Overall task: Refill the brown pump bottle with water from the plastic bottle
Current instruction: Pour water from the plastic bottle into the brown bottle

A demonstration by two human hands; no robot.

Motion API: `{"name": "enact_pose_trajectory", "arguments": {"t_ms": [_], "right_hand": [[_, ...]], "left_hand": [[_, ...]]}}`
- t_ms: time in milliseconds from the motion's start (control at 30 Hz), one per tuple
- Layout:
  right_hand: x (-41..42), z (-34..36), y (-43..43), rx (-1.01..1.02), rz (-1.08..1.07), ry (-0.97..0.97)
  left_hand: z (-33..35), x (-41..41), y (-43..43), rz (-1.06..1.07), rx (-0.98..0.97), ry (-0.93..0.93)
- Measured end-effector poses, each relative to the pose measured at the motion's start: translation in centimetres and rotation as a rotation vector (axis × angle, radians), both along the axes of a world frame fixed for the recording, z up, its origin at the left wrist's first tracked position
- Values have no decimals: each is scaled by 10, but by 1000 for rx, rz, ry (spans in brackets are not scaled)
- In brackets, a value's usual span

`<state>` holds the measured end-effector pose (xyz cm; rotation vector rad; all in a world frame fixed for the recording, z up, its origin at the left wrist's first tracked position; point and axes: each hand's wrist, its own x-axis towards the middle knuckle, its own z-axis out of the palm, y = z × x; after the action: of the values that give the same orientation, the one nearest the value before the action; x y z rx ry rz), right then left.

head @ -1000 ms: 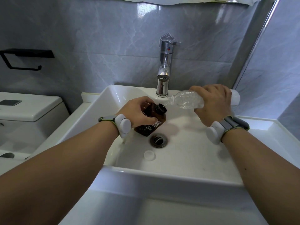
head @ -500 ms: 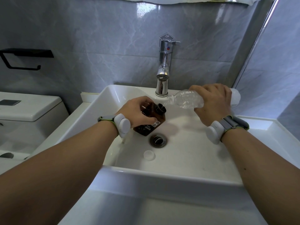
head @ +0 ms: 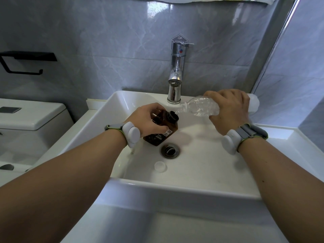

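My left hand (head: 148,120) grips the brown pump bottle (head: 162,131), which has no pump on it and leans to the right over the white sink basin (head: 201,165). Its dark open neck points up and right. My right hand (head: 229,109) holds the clear plastic bottle (head: 198,106) almost on its side, mouth aimed down-left at the brown bottle's neck. A thin stream of water runs from that mouth into the opening. My fingers hide much of both bottles.
A small white cap (head: 160,166) lies on the basin floor in front of the drain (head: 170,150). The chrome tap (head: 176,74) stands just behind the bottles. A white toilet cistern (head: 29,118) is at the left, and a black wall holder (head: 22,62) hangs above it.
The plastic bottle's mouth has come a little closer to the brown bottle's neck and water now shows between them. Both hands have stayed in nearly the same place.
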<state>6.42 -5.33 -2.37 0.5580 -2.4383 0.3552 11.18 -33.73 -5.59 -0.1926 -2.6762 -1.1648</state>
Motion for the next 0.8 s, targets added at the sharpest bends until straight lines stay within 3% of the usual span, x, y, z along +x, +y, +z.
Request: {"name": "enact_pose_trajectory", "arguments": {"t_ms": [800], "right_hand": [[2, 2, -1, 3, -21, -14]], "left_hand": [[2, 2, 1, 14, -17, 4]]}}
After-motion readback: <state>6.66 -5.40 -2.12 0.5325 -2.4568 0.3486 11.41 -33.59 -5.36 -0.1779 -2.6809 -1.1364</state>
